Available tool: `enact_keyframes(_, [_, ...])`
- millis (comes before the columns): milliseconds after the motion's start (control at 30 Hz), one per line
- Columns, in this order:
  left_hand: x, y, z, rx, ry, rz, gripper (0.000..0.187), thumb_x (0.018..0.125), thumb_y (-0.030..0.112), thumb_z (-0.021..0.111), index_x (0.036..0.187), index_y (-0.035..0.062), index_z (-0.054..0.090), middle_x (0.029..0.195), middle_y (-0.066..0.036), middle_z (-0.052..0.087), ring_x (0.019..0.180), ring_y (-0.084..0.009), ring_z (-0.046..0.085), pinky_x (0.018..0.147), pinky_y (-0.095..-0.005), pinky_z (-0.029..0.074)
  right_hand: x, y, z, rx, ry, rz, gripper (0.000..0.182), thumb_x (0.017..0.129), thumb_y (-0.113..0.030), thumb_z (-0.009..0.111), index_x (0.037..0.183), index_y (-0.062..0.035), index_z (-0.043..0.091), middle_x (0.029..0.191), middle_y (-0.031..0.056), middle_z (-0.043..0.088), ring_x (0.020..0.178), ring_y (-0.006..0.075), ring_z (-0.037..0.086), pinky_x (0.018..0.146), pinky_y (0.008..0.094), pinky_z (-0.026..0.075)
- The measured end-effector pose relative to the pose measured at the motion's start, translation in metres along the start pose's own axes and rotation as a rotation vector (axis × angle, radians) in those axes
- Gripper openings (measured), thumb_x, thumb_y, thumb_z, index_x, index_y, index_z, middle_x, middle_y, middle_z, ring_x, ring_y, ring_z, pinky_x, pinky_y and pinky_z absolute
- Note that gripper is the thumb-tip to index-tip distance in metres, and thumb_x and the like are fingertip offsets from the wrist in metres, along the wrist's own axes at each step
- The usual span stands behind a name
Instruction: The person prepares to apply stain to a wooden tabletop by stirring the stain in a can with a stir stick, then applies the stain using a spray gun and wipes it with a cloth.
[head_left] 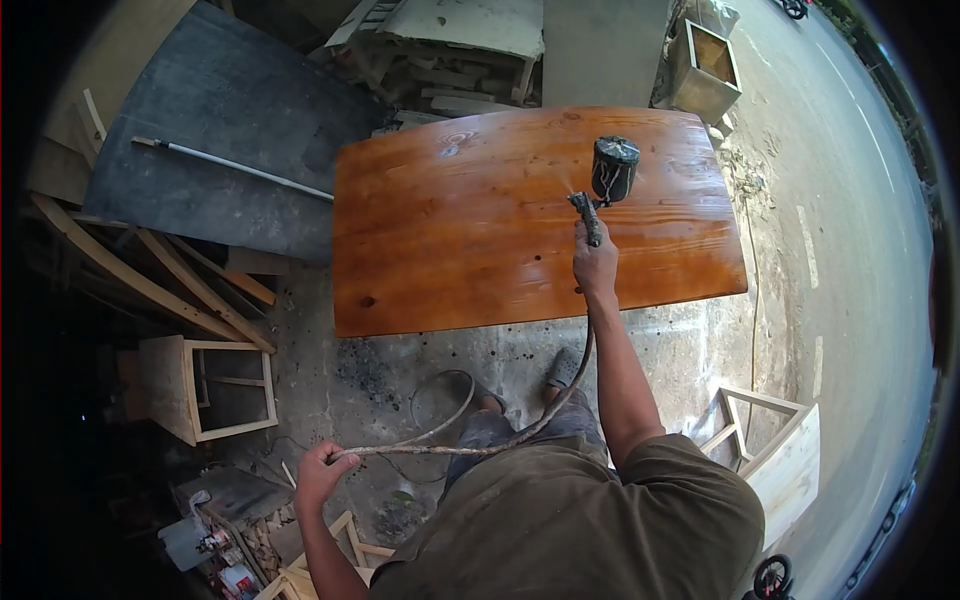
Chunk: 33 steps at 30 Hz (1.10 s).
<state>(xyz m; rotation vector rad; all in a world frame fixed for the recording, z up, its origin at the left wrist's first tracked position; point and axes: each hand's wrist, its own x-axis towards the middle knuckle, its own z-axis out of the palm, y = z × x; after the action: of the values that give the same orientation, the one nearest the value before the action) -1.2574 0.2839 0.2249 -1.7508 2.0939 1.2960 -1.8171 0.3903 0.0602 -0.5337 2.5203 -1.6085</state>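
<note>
My right hand (597,262) is wrapped round the handle of a spray gun (587,212), whose dark, paint-streaked cup (615,165) sits at its far right side. The gun is held over a glossy orange-brown wooden tabletop (450,240), with a faint mist at its nozzle. From the grip an air hose (572,390) runs down past my legs and across to the left. Out at the lower left, my left hand (322,470) is closed on that hose, and a loop of it hangs near the floor.
A dark panel (240,110) with a pale pole (250,174) across it lies at the left. Below are curved wooden pieces (185,275) and a wooden frame box (215,390). Another frame (775,450) stands at the right, beside the road (860,250).
</note>
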Motion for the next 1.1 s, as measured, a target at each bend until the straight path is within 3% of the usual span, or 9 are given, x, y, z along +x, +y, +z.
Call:
enact_keyframes(200, [-0.028, -0.084, -0.074, -0.172, 0.153, -0.087, 0.033, 0.081, 0.028, 0.086, 0.080, 0.0030, 0.064, 0.070, 0.005, 0.055, 0.066, -0.0061, 0.047, 0.060, -0.0268, 0.039, -0.058, -0.060, 0.131, 0.037, -0.115, -0.043, 0.031, 0.103, -0.031, 0.062, 0.120, -0.0057, 0.067, 0.085, 0.0207, 0.070, 0.080, 0.0377, 0.069, 0.074, 0.0437, 0.053])
enact_keyframes(333, [-0.054, -0.136, -0.114, -0.256, 0.323, 0.001, 0.034, 0.081, 0.028, 0.085, 0.081, 0.0044, 0.061, 0.069, 0.006, 0.050, 0.065, -0.0056, 0.044, 0.060, -0.0253, 0.037, -0.095, -0.110, 0.206, 0.079, -0.207, -0.034, 0.031, 0.103, -0.031, 0.063, 0.119, -0.0050, 0.067, 0.085, 0.0213, 0.070, 0.080, 0.0386, 0.069, 0.074, 0.0437, 0.053])
enact_keyframes(367, [-0.067, -0.142, -0.123, -0.289, 0.351, -0.083, 0.034, 0.082, 0.028, 0.085, 0.081, 0.0053, 0.060, 0.070, 0.007, 0.048, 0.065, -0.0047, 0.042, 0.060, -0.0242, 0.036, -0.103, -0.118, 0.225, 0.118, -0.222, -0.041, 0.031, 0.102, -0.031, 0.063, 0.117, -0.0045, 0.068, 0.085, 0.0231, 0.070, 0.081, 0.0417, 0.069, 0.074, 0.0451, 0.053])
enact_keyframes(600, [-0.082, -0.194, -0.142, -0.397, 0.439, -0.144, 0.032, 0.083, 0.026, 0.083, 0.080, 0.0058, 0.059, 0.069, 0.008, 0.048, 0.063, -0.0038, 0.042, 0.057, -0.0236, 0.034, -0.140, -0.166, 0.321, 0.195, -0.326, -0.155, 0.029, 0.101, -0.030, 0.064, 0.115, -0.0047, 0.068, 0.085, 0.0266, 0.069, 0.083, 0.0477, 0.068, 0.072, 0.0488, 0.052])
enact_keyframes(633, [-0.081, -0.191, -0.142, -0.397, 0.435, -0.152, 0.031, 0.083, 0.026, 0.083, 0.080, 0.0058, 0.059, 0.068, 0.008, 0.048, 0.062, -0.0038, 0.042, 0.057, -0.0237, 0.034, -0.141, -0.170, 0.325, 0.206, -0.381, -0.117, 0.031, 0.101, -0.027, 0.065, 0.122, -0.0041, 0.068, 0.089, 0.0269, 0.069, 0.085, 0.0444, 0.069, 0.075, 0.0445, 0.053])
enact_keyframes(767, [-0.068, -0.184, -0.149, -0.411, 0.374, -0.180, 0.041, 0.085, 0.039, 0.083, 0.080, 0.0076, 0.056, 0.072, 0.008, 0.049, 0.067, -0.0044, 0.042, 0.061, -0.0242, 0.033, -0.137, -0.176, 0.337, 0.215, -0.364, -0.193, 0.032, 0.100, -0.027, 0.066, 0.120, -0.0021, 0.068, 0.089, 0.0273, 0.069, 0.085, 0.0450, 0.069, 0.075, 0.0448, 0.053])
enact_keyframes(867, [-0.051, -0.166, -0.153, -0.416, 0.360, -0.164, 0.033, 0.083, 0.026, 0.084, 0.081, 0.0057, 0.059, 0.070, 0.007, 0.049, 0.067, -0.0036, 0.043, 0.061, -0.0236, 0.035, -0.120, -0.166, 0.328, 0.165, -0.318, -0.194, 0.031, 0.100, -0.027, 0.066, 0.119, -0.0019, 0.068, 0.089, 0.0275, 0.069, 0.085, 0.0454, 0.069, 0.074, 0.0451, 0.052])
enact_keyframes(967, [-0.027, -0.160, -0.150, -0.395, 0.305, -0.050, 0.034, 0.083, 0.027, 0.084, 0.081, 0.0054, 0.059, 0.071, 0.008, 0.050, 0.067, -0.0037, 0.044, 0.060, -0.0235, 0.035, -0.092, -0.147, 0.295, 0.081, -0.273, -0.175, 0.031, 0.101, -0.028, 0.066, 0.117, -0.0019, 0.068, 0.088, 0.0270, 0.069, 0.082, 0.0440, 0.069, 0.073, 0.0448, 0.052])
enact_keyframes(1100, [0.001, -0.118, -0.141, -0.379, 0.168, -0.012, 0.037, 0.083, 0.030, 0.086, 0.081, 0.0052, 0.059, 0.071, 0.008, 0.050, 0.067, -0.0038, 0.045, 0.061, -0.0236, 0.035, -0.051, -0.121, 0.222, 0.006, -0.222, -0.080, 0.033, 0.101, -0.034, 0.064, 0.117, -0.0061, 0.068, 0.092, 0.0276, 0.070, 0.090, 0.0472, 0.068, 0.076, 0.0501, 0.053])
